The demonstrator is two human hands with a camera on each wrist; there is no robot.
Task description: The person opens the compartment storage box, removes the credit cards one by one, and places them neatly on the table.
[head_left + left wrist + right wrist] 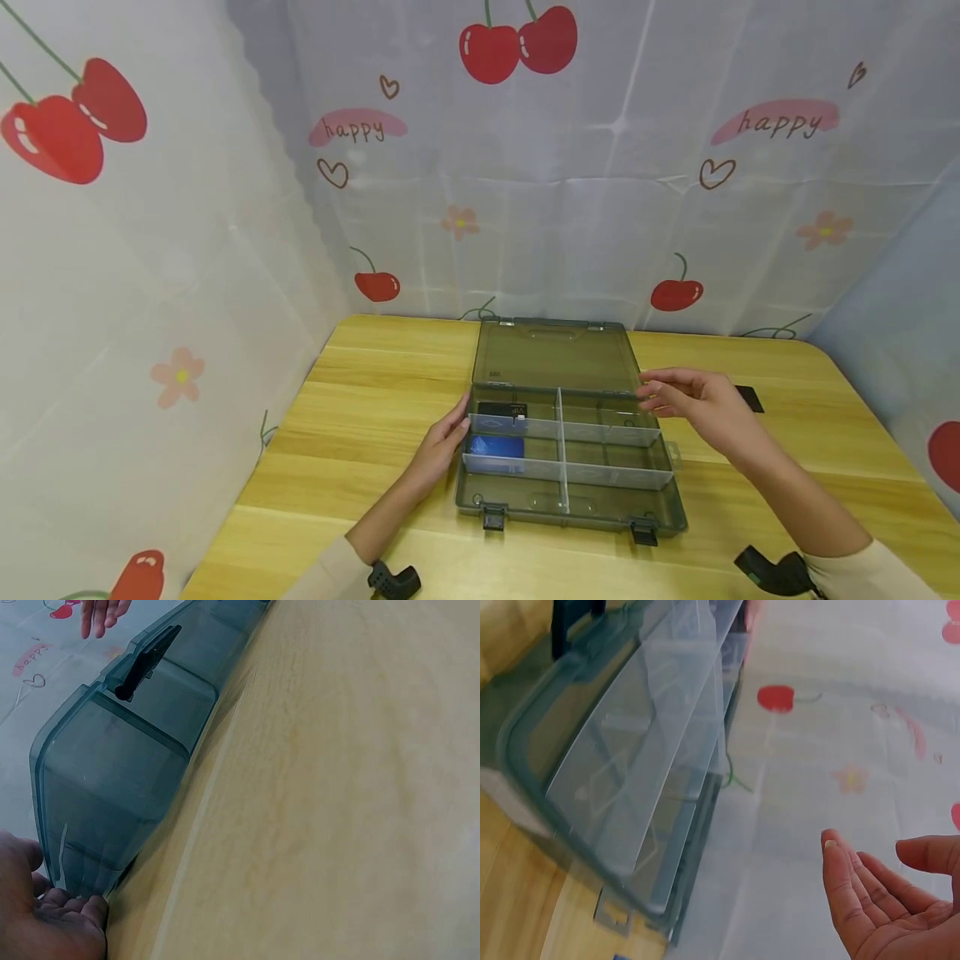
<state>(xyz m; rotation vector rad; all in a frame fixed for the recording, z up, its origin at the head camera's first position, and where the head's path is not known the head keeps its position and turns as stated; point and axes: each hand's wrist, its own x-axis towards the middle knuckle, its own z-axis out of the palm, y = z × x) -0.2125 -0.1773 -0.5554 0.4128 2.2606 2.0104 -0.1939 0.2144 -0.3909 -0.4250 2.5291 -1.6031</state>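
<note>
A grey-green see-through storage box (pixel 570 521) lies on the table with its lid (pixel 555 354) folded back. My left hand (pixel 437 450) holds the box's left side, and in the left wrist view its fingers (pixel 71 904) meet a corner of the wall. A black card (pixel 491 409) with "VIP" lettering sits in the back left compartment. In the middle left compartment lies a blue card (pixel 487 447). My right hand (pixel 701 408) hovers over the back right corner, fingers loosely bent and holding nothing; the right wrist view shows the same hand (pixel 889 907) apart from the box.
Clear dividers (pixel 611 433) split the box into several compartments. Another black card (pixel 750 399) lies on the wooden table (pixel 375 392), partly behind the right hand. Two dark latches (pixel 493 518) hang at the box's front. Patterned curtains (pixel 540 233) enclose the table's back and sides.
</note>
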